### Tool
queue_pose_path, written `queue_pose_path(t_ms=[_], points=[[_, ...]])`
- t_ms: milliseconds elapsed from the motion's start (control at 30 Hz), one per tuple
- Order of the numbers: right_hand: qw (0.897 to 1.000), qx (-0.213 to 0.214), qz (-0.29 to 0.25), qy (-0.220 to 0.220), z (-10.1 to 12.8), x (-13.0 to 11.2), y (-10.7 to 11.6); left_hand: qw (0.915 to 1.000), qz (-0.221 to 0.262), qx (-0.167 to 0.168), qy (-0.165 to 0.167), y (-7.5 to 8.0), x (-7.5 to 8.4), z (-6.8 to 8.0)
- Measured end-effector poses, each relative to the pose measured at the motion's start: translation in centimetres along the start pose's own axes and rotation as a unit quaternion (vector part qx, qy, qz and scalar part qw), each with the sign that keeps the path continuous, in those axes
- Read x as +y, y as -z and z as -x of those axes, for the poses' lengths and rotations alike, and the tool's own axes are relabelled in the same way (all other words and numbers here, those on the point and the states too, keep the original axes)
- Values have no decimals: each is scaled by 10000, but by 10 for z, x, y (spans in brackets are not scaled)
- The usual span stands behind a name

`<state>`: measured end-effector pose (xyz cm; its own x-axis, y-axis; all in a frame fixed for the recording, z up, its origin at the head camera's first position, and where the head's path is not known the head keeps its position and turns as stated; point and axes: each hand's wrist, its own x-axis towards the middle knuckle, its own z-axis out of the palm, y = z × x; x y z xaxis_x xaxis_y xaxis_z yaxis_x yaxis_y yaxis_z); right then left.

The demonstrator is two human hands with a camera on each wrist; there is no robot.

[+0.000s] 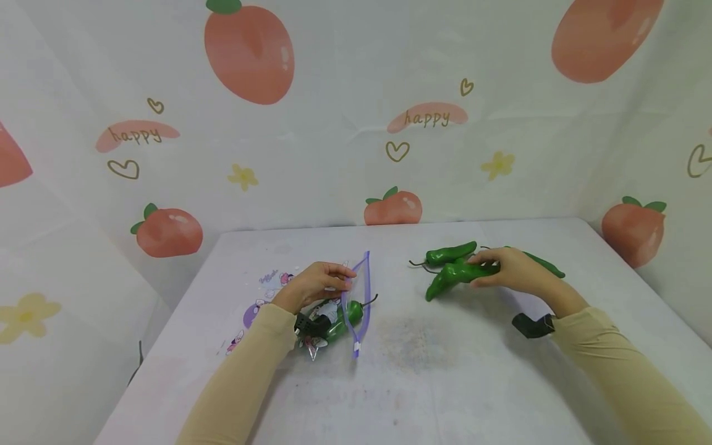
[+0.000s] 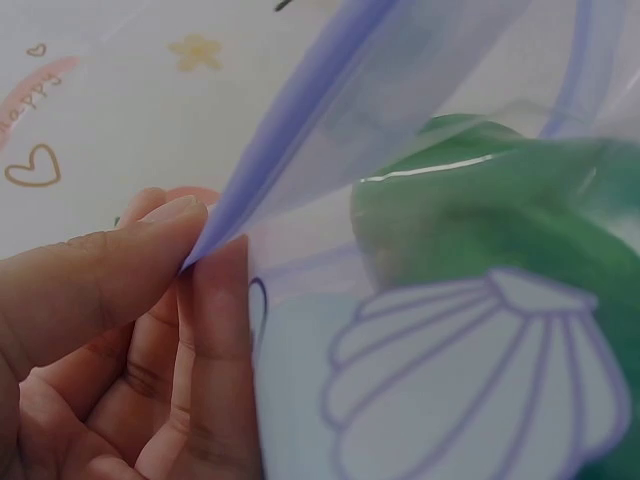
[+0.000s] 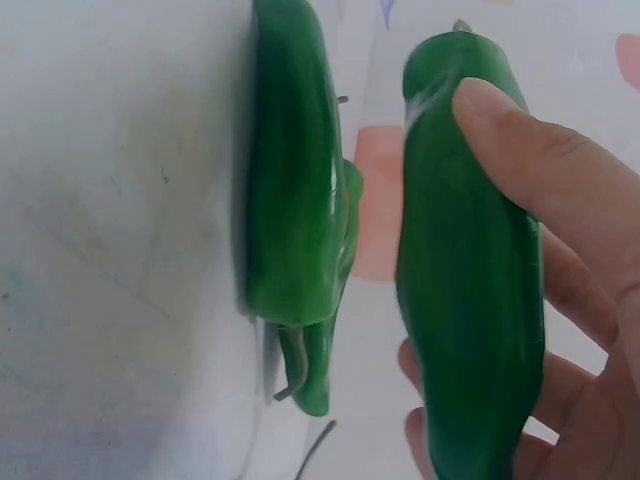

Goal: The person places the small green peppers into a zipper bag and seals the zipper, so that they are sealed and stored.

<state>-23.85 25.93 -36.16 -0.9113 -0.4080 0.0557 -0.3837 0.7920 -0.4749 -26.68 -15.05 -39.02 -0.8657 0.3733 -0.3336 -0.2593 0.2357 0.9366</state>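
Note:
My left hand pinches the purple zip edge of a clear printed bag and holds its mouth up; thumb and finger meet on the strip. One green pepper lies inside the bag, seen large through the plastic. My right hand grips another green pepper at the right of the table, fingers and thumb curled round it. Two more peppers lie by that hand, one behind and one past the knuckles; a pepper rests on the table beside the held one.
The white table stands against peach-printed fabric walls. A black wrist strap sits on my right forearm and another on my left.

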Motion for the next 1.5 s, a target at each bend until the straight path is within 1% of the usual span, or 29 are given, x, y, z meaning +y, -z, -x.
queue_pose_path(t_ms=[300,500,667,867,1200,1367,1500], points=[[9988,477,-90,59,-4,-5,-2,10000,-12,-33,-41,1,-1,-1],[9976,655,-216,86,-5,-11,-6,10000,-28,-11,-7,0,0,-1],[9971,691,-282,148,-6,-18,-10,10000,-65,6,30,-1,0,0],[9963,732,-266,357,-9,-22,-18,9998,-152,70,85,-1,0,0],[9957,759,-256,463,-14,-26,-35,9999,-161,-13,-7,-1,-1,0],[9948,782,-344,547,-13,-33,-41,9999,-155,-25,-14,-2,1,1],[9950,715,-348,608,-14,-39,-48,9999,-142,-17,-3,-2,2,2]])
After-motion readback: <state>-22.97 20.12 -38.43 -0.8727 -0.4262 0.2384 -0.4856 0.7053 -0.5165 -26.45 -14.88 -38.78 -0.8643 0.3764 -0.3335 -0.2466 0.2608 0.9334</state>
